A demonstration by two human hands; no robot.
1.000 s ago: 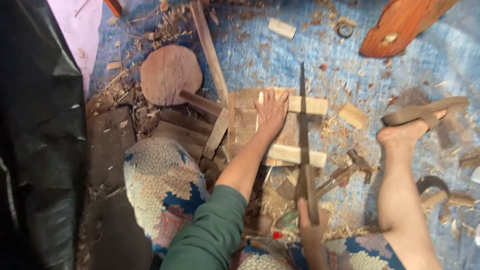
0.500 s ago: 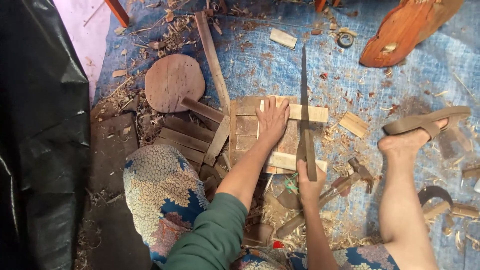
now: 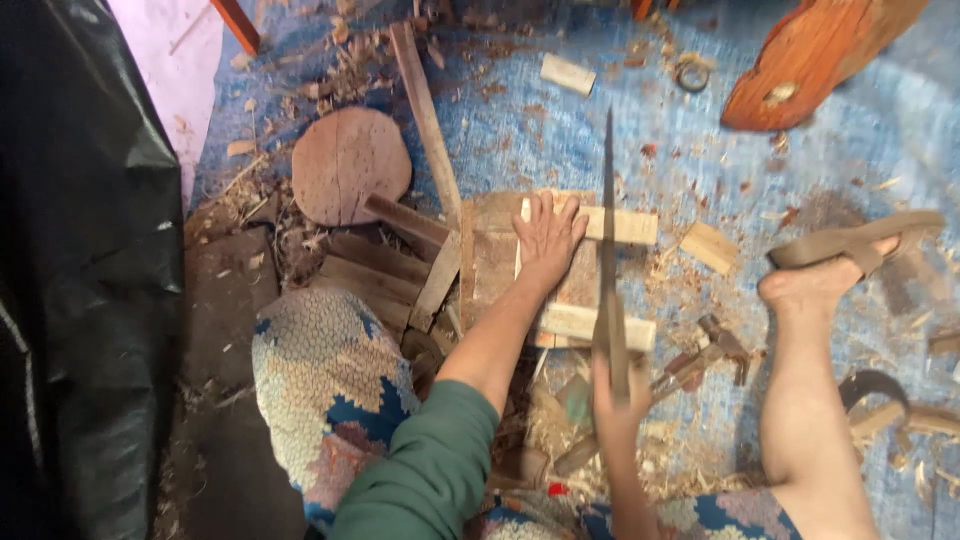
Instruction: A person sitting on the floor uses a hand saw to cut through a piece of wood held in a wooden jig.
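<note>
My left hand (image 3: 547, 240) lies flat, fingers spread, on a wooden frame (image 3: 490, 262) of pale slats lying on the blue tarp. My right hand (image 3: 616, 392) grips the handle of a long hand saw (image 3: 607, 230). The saw's blade stands on edge across two pale slats (image 3: 632, 226), just right of my left hand, pointing away from me. My bare right leg is stretched out to the right, its foot (image 3: 815, 285) in a sandal.
A round wooden disc (image 3: 350, 165) and a long thin slat (image 3: 425, 105) lie up left. Dark planks (image 3: 375, 265) are stacked by my patterned knee. A hammer (image 3: 715, 345) lies right of the saw handle. An orange curved board (image 3: 810, 60) sits at top right. Wood chips litter the tarp.
The saw has slid forward, away from me, across the slats, with my right hand following it. My left hand has stayed pressed on the frame.
</note>
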